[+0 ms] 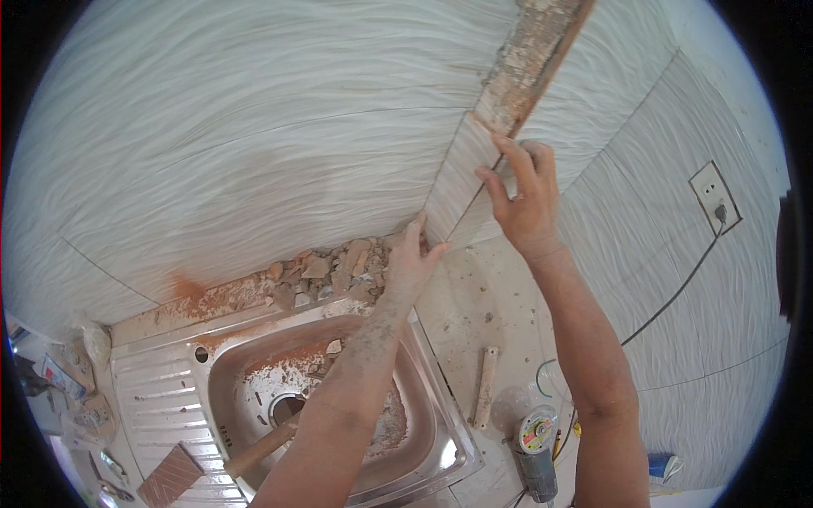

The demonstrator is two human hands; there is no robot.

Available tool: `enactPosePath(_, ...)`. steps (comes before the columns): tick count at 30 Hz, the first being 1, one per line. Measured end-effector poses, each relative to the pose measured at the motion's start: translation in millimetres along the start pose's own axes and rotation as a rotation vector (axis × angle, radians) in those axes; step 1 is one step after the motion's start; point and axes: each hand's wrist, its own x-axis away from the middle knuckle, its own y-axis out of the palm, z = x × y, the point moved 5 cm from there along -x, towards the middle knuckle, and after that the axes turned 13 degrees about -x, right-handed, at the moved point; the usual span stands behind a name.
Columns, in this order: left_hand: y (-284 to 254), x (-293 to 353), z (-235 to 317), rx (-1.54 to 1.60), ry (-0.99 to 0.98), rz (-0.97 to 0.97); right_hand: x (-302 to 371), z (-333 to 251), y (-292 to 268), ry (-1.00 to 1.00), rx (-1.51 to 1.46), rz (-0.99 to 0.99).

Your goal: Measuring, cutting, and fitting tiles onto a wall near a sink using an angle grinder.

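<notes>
A narrow, wavy-patterned tile strip (464,169) stands upright in the gap between larger wall tiles. Its lower end lies between the thumb and forefinger of my left hand (410,258), closed around it above the sink corner. Higher up, my right hand (527,193) rests its fingertips and thumb at the strip's right edge, fingers bent and spread apart. Above the strip, the gap shows a bare, rough mortar band (529,63). Broken tile and mortar rubble (326,269) lies beside my left wrist, along the wall behind the sink.
A steel sink (428,372) holds rubble and a wooden handle (262,449). On the counter to its right are a dusty bar (484,388) and an angle grinder (537,453). A cable (677,303) runs to a wall socket (713,193). A brown tile piece (171,476) lies on the drainboard.
</notes>
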Motion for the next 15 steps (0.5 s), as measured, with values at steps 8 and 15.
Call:
enactPosePath(8,4,11,-2,-0.477,0.133,0.110,-2,3,3,-0.009,0.032,-0.058)
enactPosePath(15,-7,-15,0,-0.474,-0.145,-0.484,1,4,4,0.049,0.108,-0.137)
